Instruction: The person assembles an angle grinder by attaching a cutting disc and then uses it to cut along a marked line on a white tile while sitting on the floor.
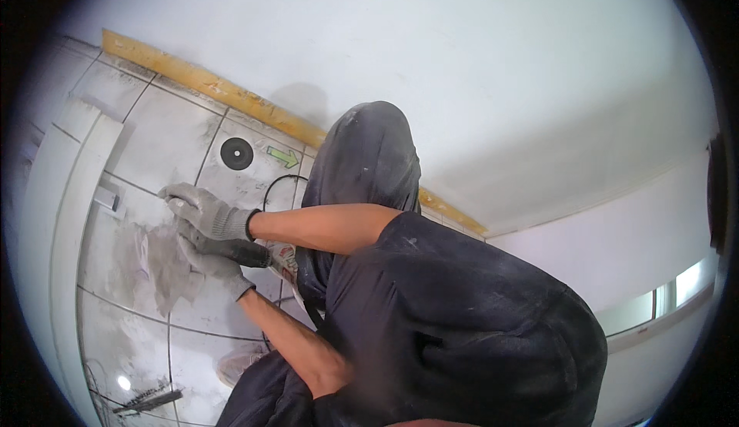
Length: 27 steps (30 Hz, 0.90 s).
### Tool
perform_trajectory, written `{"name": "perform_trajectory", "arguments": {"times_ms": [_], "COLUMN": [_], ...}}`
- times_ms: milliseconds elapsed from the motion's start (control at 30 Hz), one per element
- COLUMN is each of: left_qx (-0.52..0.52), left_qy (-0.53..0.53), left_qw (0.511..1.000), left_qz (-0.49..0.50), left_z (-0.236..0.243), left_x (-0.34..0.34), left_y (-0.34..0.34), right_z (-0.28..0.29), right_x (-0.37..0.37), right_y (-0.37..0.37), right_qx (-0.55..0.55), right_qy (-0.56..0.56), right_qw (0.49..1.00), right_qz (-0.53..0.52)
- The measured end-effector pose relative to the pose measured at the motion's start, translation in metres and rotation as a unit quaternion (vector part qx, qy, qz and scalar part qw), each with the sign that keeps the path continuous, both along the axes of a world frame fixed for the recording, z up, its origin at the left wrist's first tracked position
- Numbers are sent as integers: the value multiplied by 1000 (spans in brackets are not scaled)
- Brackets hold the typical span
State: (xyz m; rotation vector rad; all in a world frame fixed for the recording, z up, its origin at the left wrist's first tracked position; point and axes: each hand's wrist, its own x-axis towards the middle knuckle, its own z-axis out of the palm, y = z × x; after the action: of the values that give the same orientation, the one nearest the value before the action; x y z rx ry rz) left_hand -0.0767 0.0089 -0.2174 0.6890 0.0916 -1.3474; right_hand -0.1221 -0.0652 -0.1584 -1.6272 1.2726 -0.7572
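My right hand, in a grey work glove, is closed, its fingers curled near the front end of a dark rounded tool. What it grips is hidden. Just below it, my left hand, gloved as well, wraps around that dark tool, which looks like a handheld power tool. Its front end is covered by the gloves. A black cable loops over the floor close to my knee. Beyond my hands lies a black disc with a small centre hole.
Dusty white tiles meet a white wall along a worn yellow baseboard. A green arrow sticker marks the floor. At left stand a white ledge and a small white block. A dark strip lies lower left. My bent knee is near the wall.
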Motion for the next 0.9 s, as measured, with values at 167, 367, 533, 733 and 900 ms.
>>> {"name": "perform_trajectory", "arguments": {"times_ms": [167,367,533,733,900], "left_qx": [-22,-15,19,29,37], "left_qy": [24,-68,-117,-63,-120], "left_qw": [999,990,984,986,982], "left_qz": [21,121,133,152,140], "left_z": [-14,-38,-39,-41,-42], "left_x": [-3,-20,-23,-25,-25], "left_y": [-5,-12,-11,-12,-10], "right_z": [-10,-15,-9,-11,-17], "right_x": [-4,-6,-4,-2,-1], "right_y": [-6,-11,-10,-11,-12], "right_qx": [61,131,99,49,42], "right_qy": [-21,-49,-6,44,56], "right_qw": [998,990,995,998,997], "right_qz": [20,-10,-16,-8,-25]}}
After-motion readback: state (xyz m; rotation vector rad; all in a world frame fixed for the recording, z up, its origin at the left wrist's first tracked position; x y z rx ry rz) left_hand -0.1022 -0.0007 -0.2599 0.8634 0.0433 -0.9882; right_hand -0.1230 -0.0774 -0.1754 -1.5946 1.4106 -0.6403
